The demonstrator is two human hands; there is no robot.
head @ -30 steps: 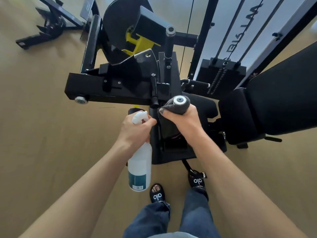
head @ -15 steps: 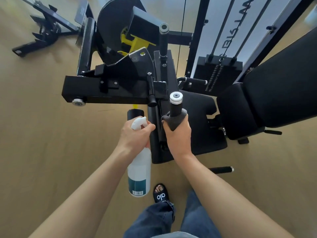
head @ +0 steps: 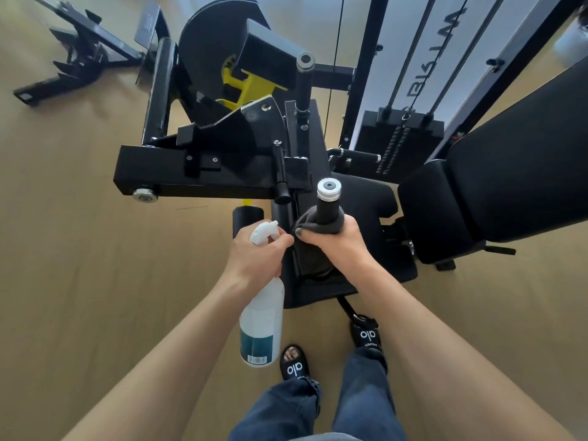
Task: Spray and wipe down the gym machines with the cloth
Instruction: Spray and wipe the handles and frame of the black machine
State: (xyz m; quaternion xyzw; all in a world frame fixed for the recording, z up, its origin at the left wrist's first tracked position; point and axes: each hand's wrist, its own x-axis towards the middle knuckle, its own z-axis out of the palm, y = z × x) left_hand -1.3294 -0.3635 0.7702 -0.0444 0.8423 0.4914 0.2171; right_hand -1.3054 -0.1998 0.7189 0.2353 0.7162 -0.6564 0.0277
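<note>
A view looking down at a person's two bare arms over a black gym machine (head: 222,167) standing on a tan floor (head: 79,249). Just right of the frame's centre, an upright black handle (head: 328,206) with a silver end cap rises toward the camera; its long axis runs from the cap at centre frame down toward the lower middle. The right hand (head: 339,241) is curled around this handle with a dark grey cloth (head: 310,222) wrapped between palm and grip, sitting partway below the cap. The left hand (head: 257,253), just beside it at centre, grips the neck of a white spray bottle (head: 262,316), which hangs down toward the lower middle, nozzle pointing to the upper right toward the handle. The right hand is the one on the handle, so the wipe likely runs along that axis.
</note>
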